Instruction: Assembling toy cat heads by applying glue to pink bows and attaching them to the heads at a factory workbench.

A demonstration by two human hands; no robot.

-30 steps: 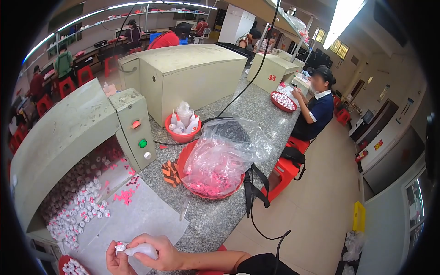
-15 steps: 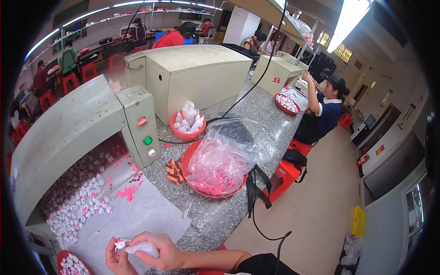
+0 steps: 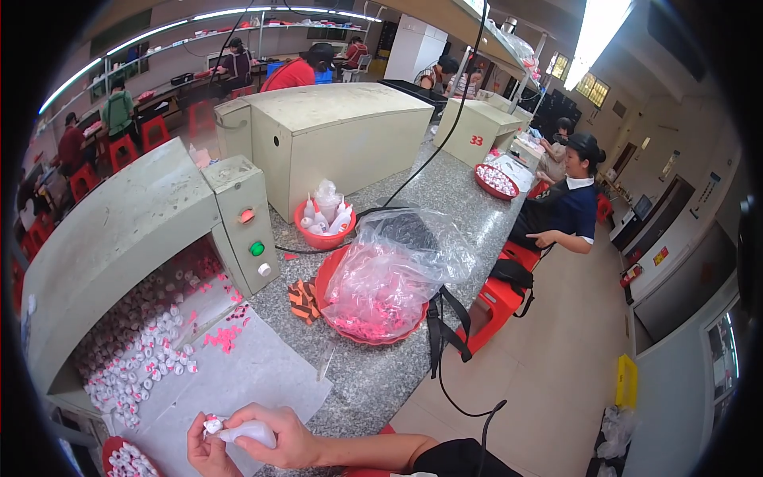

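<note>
A small white piece with touches of pink is held up over the near edge of the white sheet. The left hand pinches it narrowly in the fingertips. The right hand is wrapped around a pale squeeze bottle, its nozzle pointed left at the piece (whether the tip touches is too small to tell). The step in hand looks like applying something from the bottle to that piece; the next move seems to call for a steady left pinch, an exact tip position and a light, measured squeeze.

On the sheet's far part lie loose pink bits; along its left side spreads a heap of white pieces, running back under a beige hood. Off the sheet's near left corner sits a red basket of similar white pieces. To the right of the sheet's far end, an orange-and-black scrap lies beside a red basin, with a clear plastic bag over pink bits. Beyond the sheet stands a red tub of more bottles; farther off, to its right, is a co-worker in a dark top.
</note>
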